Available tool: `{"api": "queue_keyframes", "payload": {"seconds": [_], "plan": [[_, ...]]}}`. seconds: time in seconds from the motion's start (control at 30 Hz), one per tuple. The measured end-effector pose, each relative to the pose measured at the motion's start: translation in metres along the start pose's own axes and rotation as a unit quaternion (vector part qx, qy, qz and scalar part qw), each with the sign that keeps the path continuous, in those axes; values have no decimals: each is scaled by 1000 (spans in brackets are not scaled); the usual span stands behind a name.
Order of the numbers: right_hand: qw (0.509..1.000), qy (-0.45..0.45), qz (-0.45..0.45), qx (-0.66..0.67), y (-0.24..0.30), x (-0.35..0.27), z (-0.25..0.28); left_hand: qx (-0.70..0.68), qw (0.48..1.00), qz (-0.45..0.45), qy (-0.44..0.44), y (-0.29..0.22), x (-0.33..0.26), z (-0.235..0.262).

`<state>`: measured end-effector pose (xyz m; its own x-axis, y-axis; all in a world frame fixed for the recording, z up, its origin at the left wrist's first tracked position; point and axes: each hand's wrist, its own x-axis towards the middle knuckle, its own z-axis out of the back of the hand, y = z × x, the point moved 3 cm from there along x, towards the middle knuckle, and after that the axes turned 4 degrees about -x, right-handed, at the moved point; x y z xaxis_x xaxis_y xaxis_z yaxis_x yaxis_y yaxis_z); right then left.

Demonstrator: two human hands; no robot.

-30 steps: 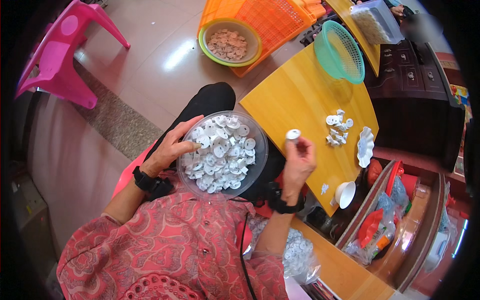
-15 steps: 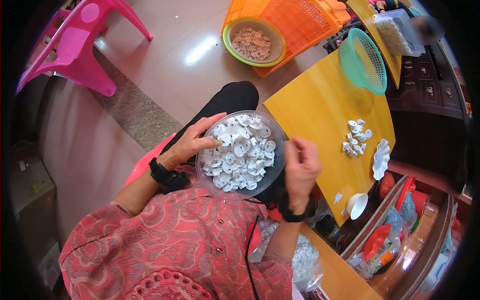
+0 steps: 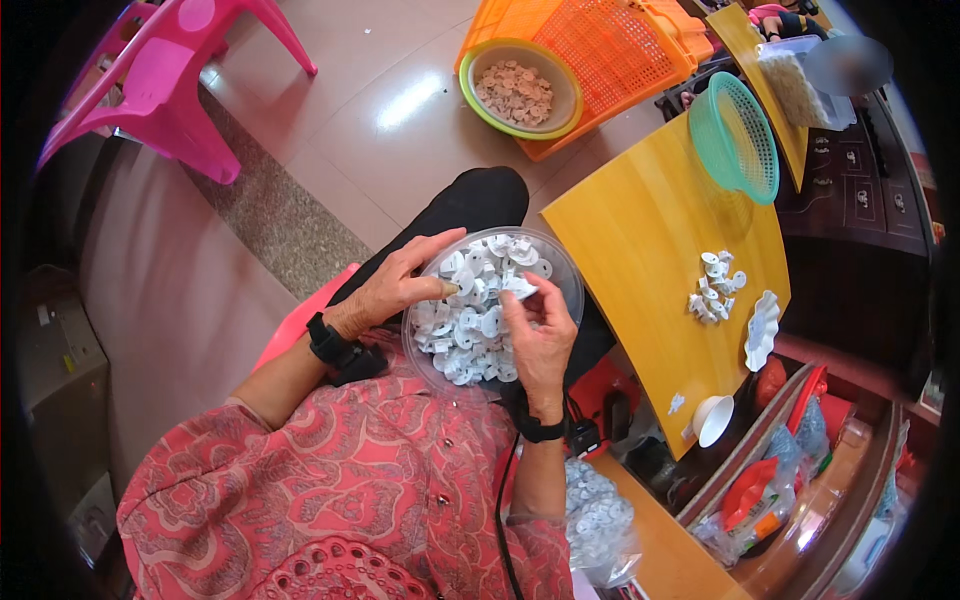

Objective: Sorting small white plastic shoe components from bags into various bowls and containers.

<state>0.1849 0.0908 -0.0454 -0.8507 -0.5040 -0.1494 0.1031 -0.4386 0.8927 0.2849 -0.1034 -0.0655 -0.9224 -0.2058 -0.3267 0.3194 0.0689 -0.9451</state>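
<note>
A clear round plastic bowl [image 3: 574, 290] full of small white plastic parts [image 3: 470, 325], each with a round disc, sits on my lap. My left hand [image 3: 400, 283] grips its left rim, the thumb reaching in over the parts and the fingers along the outside. Inside the bowl's right half, my right hand [image 3: 541, 335] is closed, with a white plastic part [image 3: 520, 287] pinched between thumb and fingers. More of these parts [image 3: 716, 286] lie in a small pile on the yellow table [image 3: 640, 250] to the right.
On the table stand a green mesh basket [image 3: 735, 140], a white wavy dish [image 3: 762, 330] and a white bowl [image 3: 712, 420]. A basin of pale parts [image 3: 466, 92] rests by an orange crate [image 3: 620, 50]. A pink chair [image 3: 180, 90] stands far left; bagged parts [image 3: 600, 510] lie beside my right arm.
My right hand has moved left from beyond the bowl's right rim into the bowl and now pinches a white part. My left hand keeps its place on the rim. The view has shifted slightly.
</note>
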Motion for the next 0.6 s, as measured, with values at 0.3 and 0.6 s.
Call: {"api": "queue_keyframes", "payload": {"seconds": [0.3, 0.6], "plan": [[941, -51, -140, 304, -29, -3, 33, -22, 1000, 2, 5, 5, 3, -3], [953, -228, -150, 129, -57, 22, 133, -70, 997, 13, -2, 12, 2, -2]]}}
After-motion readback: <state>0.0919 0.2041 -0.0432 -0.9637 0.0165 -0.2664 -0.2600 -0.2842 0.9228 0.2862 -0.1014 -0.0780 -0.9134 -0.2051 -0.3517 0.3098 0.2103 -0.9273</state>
